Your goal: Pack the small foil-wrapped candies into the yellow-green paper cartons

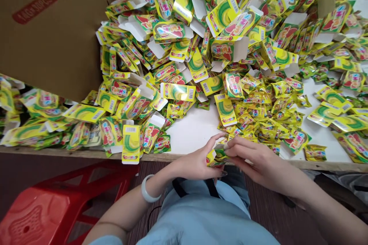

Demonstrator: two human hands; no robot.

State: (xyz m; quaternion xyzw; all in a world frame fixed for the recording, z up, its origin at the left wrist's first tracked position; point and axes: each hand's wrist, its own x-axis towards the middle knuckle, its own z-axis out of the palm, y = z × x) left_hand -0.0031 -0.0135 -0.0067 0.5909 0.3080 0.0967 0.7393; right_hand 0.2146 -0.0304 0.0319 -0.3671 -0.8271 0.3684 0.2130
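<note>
Close to my body, at the table's front edge, my left hand (195, 161) is wrapped round a small yellow candy box (211, 157). Green wrapped candy shows at the box's top. My right hand (255, 157) has its fingers bent and pressed together at that opening; whether they pinch a candy packet is hidden. Just beyond my hands lies a heap of yellow wrapped candy packets (267, 122). A flat yellow box (225, 110) leans on the left side of that heap.
A large brown carton (51, 38) stands at the left. Many open-flapped candy boxes (195, 65) pile across the white table (192, 128). One box (130, 143) overhangs the wooden front edge. A red plastic stool (43, 210) is at the lower left.
</note>
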